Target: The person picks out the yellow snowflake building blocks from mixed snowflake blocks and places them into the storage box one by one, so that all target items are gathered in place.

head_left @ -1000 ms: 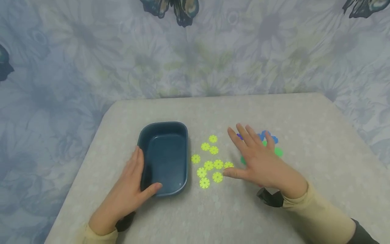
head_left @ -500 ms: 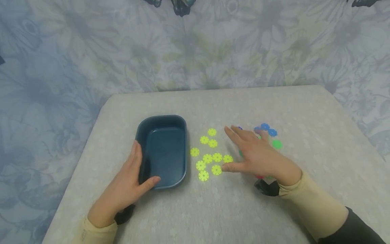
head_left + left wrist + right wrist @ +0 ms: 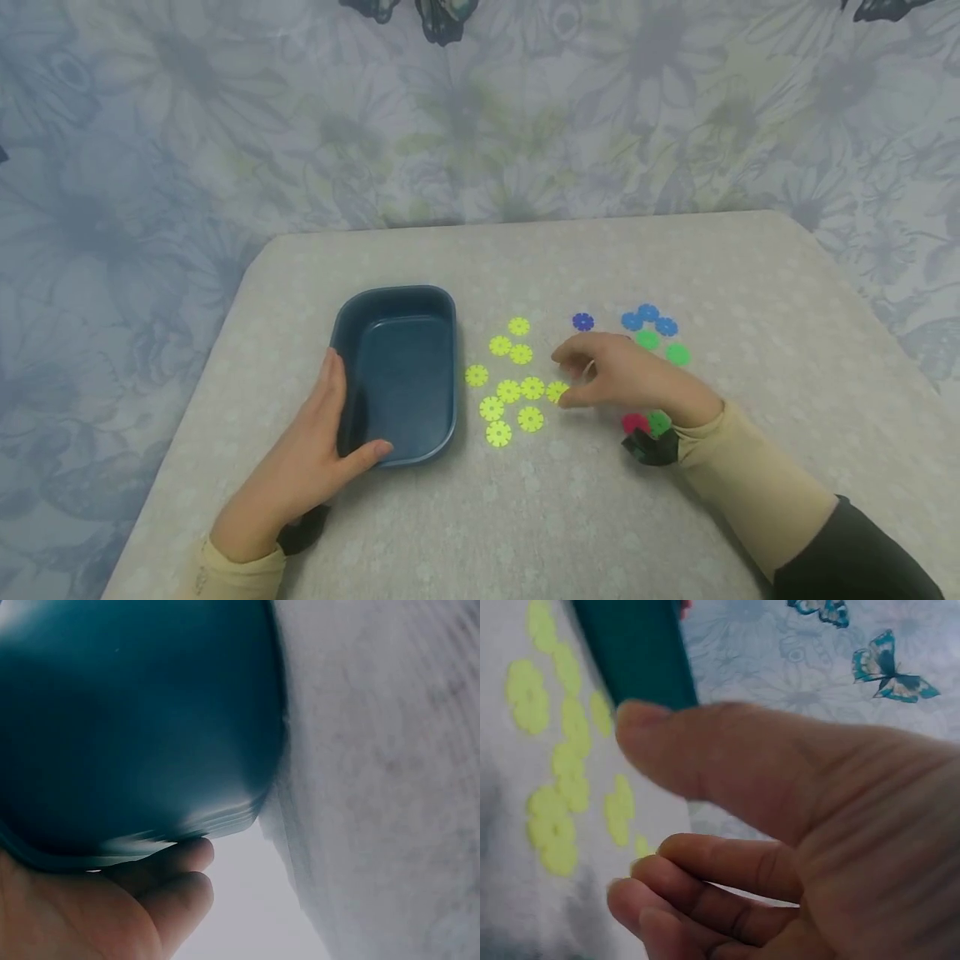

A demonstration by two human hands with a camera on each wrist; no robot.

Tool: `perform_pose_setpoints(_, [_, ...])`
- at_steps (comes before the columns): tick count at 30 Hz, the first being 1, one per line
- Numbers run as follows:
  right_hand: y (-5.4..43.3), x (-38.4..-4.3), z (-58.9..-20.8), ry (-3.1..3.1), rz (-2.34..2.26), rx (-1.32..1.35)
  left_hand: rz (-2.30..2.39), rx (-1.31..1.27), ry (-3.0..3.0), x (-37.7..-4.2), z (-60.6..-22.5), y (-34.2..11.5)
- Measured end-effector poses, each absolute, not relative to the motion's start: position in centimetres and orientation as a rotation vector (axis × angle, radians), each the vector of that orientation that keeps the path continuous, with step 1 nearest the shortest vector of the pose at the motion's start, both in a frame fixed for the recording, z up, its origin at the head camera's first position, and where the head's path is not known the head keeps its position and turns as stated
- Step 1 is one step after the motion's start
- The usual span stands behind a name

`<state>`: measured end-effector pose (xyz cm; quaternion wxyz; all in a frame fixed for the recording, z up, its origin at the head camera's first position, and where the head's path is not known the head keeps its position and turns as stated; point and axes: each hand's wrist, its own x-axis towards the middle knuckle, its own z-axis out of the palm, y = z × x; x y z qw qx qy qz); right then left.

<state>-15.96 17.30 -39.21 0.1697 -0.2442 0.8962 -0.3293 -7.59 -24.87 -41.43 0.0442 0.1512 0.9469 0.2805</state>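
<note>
A dark teal rectangular dish [image 3: 397,392] stands on the left of the table, with bare floor inside. My left hand [image 3: 300,462] holds its near left corner: the fingers lie along the outer wall and the thumb crosses the rim. In the left wrist view, fingertips [image 3: 187,881] touch the outside of the dish. Notched yellow plastic discs [image 3: 508,391] lie flat to the right of the dish. Over their right edge hovers my right hand [image 3: 630,375], its fingers bent and its thumb apart from them. Nothing shows between thumb and fingers in the right wrist view.
Right of the yellow discs lie a dark blue disc [image 3: 582,322], lighter blue discs [image 3: 648,312], green discs [image 3: 678,354] and a red disc [image 3: 635,422]. The right hand may cover others. A patterned cloth [image 3: 465,125] hangs behind the table [image 3: 450,533].
My right hand's spread fingers have bent and drawn in, uncovering the blue, green and red discs. The left hand stays on the dish. The head view has tilted slightly.
</note>
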Motion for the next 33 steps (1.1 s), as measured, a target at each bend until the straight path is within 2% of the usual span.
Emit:
perform_pose_setpoints(11, [16.9,-16.4,-41.2,2.549,-0.849,-0.687,0.852,0.476,2.899,-7.7,-41.4,-24.8])
perform_pose_setpoints(33, [16.1,-16.4,-41.9,2.598,-0.849,-0.786,0.87,0.449,2.859,-7.7,-41.3,-24.9])
